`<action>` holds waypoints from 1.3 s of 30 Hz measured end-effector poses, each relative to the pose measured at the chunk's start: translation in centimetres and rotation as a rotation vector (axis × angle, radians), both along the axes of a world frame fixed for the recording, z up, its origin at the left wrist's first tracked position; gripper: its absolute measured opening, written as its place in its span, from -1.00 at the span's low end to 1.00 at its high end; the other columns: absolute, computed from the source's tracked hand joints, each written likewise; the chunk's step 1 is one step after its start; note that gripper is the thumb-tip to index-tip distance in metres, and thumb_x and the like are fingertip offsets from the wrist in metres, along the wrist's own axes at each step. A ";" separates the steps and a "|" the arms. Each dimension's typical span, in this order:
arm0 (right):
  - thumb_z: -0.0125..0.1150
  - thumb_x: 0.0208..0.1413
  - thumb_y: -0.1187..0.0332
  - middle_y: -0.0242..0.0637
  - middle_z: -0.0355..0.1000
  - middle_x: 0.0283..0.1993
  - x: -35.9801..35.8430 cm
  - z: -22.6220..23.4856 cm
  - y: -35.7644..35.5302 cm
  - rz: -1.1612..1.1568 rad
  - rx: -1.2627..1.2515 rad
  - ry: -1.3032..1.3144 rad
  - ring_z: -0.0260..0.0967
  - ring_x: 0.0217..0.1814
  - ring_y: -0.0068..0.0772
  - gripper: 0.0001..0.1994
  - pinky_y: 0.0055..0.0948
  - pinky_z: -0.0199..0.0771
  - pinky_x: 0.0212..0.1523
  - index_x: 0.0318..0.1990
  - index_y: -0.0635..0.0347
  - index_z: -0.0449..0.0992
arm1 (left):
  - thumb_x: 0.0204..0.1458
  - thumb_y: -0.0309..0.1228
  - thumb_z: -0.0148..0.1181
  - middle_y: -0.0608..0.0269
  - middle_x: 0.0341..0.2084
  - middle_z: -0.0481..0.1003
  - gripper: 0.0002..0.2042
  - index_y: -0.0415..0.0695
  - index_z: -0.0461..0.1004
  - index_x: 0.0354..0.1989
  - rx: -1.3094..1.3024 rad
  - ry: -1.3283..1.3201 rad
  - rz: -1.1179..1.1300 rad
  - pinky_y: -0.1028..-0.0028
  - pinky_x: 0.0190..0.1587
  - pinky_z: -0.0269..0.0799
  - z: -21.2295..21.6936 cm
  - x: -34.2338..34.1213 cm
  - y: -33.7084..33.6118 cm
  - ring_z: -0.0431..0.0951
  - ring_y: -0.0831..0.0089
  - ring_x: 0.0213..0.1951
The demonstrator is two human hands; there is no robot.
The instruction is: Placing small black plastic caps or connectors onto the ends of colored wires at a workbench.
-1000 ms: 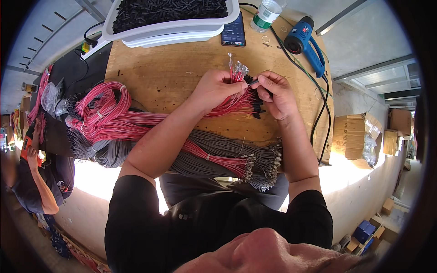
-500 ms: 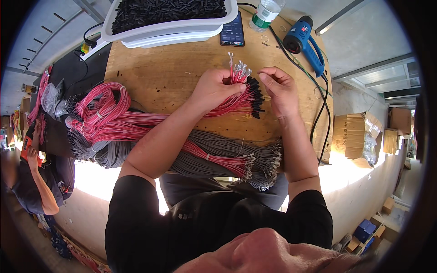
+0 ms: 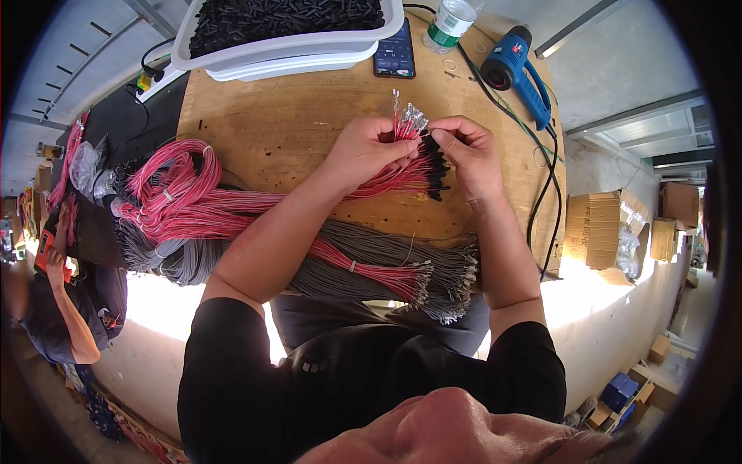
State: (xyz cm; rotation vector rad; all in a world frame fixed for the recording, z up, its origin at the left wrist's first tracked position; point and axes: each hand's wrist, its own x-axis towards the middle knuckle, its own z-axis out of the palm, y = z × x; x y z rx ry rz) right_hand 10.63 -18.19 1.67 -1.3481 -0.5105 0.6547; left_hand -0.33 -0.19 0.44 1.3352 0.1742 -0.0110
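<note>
My left hand (image 3: pixel 369 148) is closed round a bunch of red wires (image 3: pixel 403 133), whose bare metal terminals (image 3: pixel 413 117) fan out above the fingers. One wire stands up higher than the others. At the right side of this bunch, my right hand (image 3: pixel 470 155) pinches what looks like one thin wire end between thumb and forefinger; the fingertips partly cover it. Below and between the hands lie red wires (image 3: pixel 398 176) with black sleeves (image 3: pixel 437 174) on their ends. Closer to me, grey wires (image 3: pixel 363 246) and a tied red bundle (image 3: pixel 371 272) rest along the table edge.
A white tub (image 3: pixel 290 48) of short black tubes stands at the back, beside a phone (image 3: pixel 394 52) and a bottle (image 3: pixel 451 27). A blue heat gun (image 3: pixel 514 73) and its black cable occupy the right. Coiled red wires (image 3: pixel 182 182) lie left. Another person (image 3: pixel 66 301) holds an orange tool.
My right hand has moved left to the terminals, its thumb and forefinger closing at the bunch. My left hand keeps hold, with the terminals slightly farther right.
</note>
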 end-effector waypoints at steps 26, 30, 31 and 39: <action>0.24 0.22 0.55 -0.43 0.56 -0.34 -1.2 0.0 0.2 -0.015 -0.107 -0.311 0.40 -0.31 -0.75 -0.92 -0.66 0.42 -0.25 -0.18 0.36 0.58 | 0.07 -0.36 0.36 0.26 -0.56 0.59 -0.80 -0.27 0.61 -0.28 0.252 -0.171 0.143 0.50 -0.41 0.42 -1.7 0.4 0.0 0.51 0.59 -0.53; 0.25 0.21 0.56 -0.44 0.56 -0.35 -1.3 -0.1 0.1 -0.022 -0.137 -0.352 0.40 -0.32 -0.75 -0.93 -0.67 0.42 -0.27 -0.19 0.36 0.58 | 0.02 -0.30 0.39 0.19 -0.61 0.55 -0.75 -0.27 0.61 -0.34 0.320 -0.139 0.144 0.45 -0.45 0.38 -1.8 0.5 0.0 0.49 0.55 -0.56; 0.25 0.21 0.56 -0.44 0.56 -0.36 -1.3 0.0 0.0 -0.018 -0.144 -0.337 0.39 -0.33 -0.76 -0.93 -0.67 0.41 -0.28 -0.20 0.36 0.59 | 0.01 -0.29 0.40 0.18 -0.62 0.54 -0.75 -0.28 0.61 -0.35 0.346 -0.138 0.150 0.45 -0.45 0.37 -1.7 0.5 0.0 0.49 0.54 -0.57; 0.24 0.21 0.52 -0.40 0.53 -0.34 0.2 0.5 -0.3 0.026 0.011 0.124 0.35 -0.43 -0.71 -0.89 -0.69 0.36 -0.36 -0.15 0.34 0.57 | 0.14 -0.46 0.30 0.32 -0.44 0.58 -0.87 -0.28 0.60 -0.25 0.292 -0.035 0.050 0.61 -0.33 0.43 -0.8 0.1 0.2 0.51 0.67 -0.41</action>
